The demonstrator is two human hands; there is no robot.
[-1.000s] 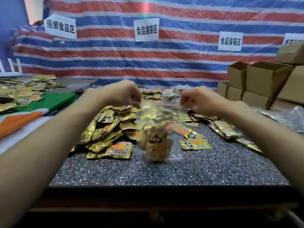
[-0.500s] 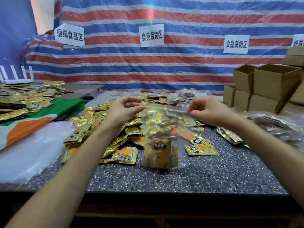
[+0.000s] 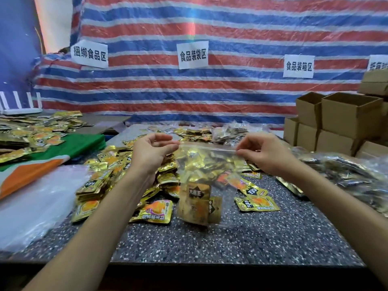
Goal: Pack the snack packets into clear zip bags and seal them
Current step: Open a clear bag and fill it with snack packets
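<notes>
Fingers point(image 3: 173, 144) of the left hand point(image 3: 151, 154) pinched narrow on the left end of the zip strip, fingers point(image 3: 241, 151) of the right hand point(image 3: 266, 154) pinched likewise on its right end, thumb against forefinger, remaining fingers loosely curled. Holds the zip bag point(image 3: 206, 164) taut between them, hanging over the middle of the speckled surface point(image 3: 231, 244), bottom edge low; cannot tell whether touching. Probably handles light and limp: thin slick film, no stiffness of its own, sagging wherever the load pulls. Best taken by the thicker strip at the mouth, as here, never by the slippery walls. Looks clear and glossy, upper half empty and showing the loose pile point(image 3: 105, 177) behind on the left. Carries a few gold foil snack packets point(image 3: 195, 204) bunched at the bottom, one with a black diamond label. Cannot tell whether the strip is pressed closed yet.
</notes>
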